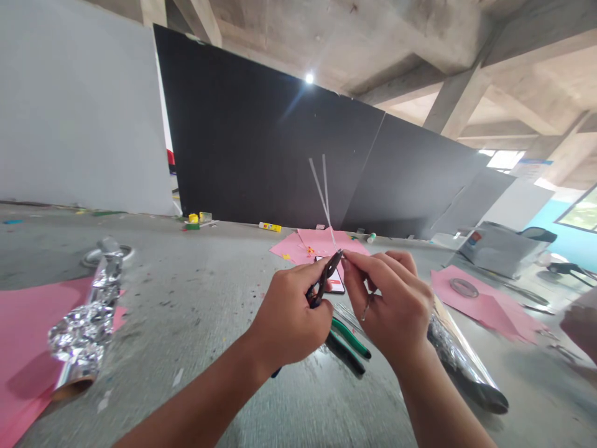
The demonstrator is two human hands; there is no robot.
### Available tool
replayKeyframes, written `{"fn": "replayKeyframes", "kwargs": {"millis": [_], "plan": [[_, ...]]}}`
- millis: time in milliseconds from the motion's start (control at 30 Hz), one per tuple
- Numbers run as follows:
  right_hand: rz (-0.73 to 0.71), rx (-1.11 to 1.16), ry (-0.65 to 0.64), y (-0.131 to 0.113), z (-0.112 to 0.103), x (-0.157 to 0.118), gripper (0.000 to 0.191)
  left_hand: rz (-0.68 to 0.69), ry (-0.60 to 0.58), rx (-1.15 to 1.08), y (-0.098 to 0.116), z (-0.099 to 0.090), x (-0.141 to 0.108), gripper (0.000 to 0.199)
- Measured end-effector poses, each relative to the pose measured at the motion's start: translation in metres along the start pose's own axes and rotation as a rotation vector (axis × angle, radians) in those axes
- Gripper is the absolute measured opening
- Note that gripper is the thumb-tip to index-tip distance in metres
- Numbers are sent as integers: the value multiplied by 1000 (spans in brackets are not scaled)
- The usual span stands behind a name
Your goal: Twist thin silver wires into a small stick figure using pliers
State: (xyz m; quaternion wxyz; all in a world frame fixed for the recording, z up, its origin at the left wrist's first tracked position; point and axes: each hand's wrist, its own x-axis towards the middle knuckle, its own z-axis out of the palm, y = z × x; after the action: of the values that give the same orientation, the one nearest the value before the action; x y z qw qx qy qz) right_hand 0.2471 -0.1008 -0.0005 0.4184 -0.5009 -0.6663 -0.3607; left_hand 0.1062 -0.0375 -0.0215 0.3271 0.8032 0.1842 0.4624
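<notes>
My left hand (289, 314) is shut on a pair of small black-handled pliers (324, 280), whose jaws point up and to the right. Two thin silver wires (321, 193) rise in a narrow V from the pliers' tip. My right hand (392, 305) pinches at that tip, with its fingertips against the wires and jaws. The exact grip is partly hidden by my fingers. Below my hands lie green-handled pliers (349, 339). A phone (338, 280) on pink paper is partly hidden behind my hands.
Crumpled foil on a roll (86, 323) lies on pink paper (32, 351) at left. A silver film roll (461, 358) lies at right, near pink paper (485, 305) bearing a tape roll (464, 287). A grey box (499, 249) stands beyond. Dark panels (275, 143) stand behind the concrete floor (186, 323).
</notes>
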Motion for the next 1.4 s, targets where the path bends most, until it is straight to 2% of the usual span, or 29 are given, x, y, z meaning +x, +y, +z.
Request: {"fn": "replayKeyframes", "kwargs": {"millis": [200, 433, 567, 900, 1000, 1100, 1200, 1300, 1400], "plan": [[1, -17, -13, -2, 0, 1, 17, 50, 4, 72, -1, -2, 0, 21], [59, 50, -9, -2, 1, 2, 15, -6, 17, 63, -2, -1, 2, 24], [41, 66, -15, -4, 0, 4, 15, -8, 10, 48, -3, -1, 2, 25], [44, 65, 27, -6, -1, 4, 10, 88, 27, 102, -1, -3, 3, 25], [42, 71, 11, -3, 1, 4, 11, 76, 12, 94, -2, -3, 3, 21], [41, 70, -12, 2, 6, 4, 14, 1, -21, 35, -4, -3, 3, 19], [9, 57, -29, 8, 7, 6, 22, -78, -49, -35, -6, -5, 3, 16], [2, 92, -115, 11, 1, 1, 46, -112, -30, -60, -9, -10, -1, 18], [167, 349, -186, 7, -1, -18, 72, -153, 0, -32, -12, -18, -17, 28]]}}
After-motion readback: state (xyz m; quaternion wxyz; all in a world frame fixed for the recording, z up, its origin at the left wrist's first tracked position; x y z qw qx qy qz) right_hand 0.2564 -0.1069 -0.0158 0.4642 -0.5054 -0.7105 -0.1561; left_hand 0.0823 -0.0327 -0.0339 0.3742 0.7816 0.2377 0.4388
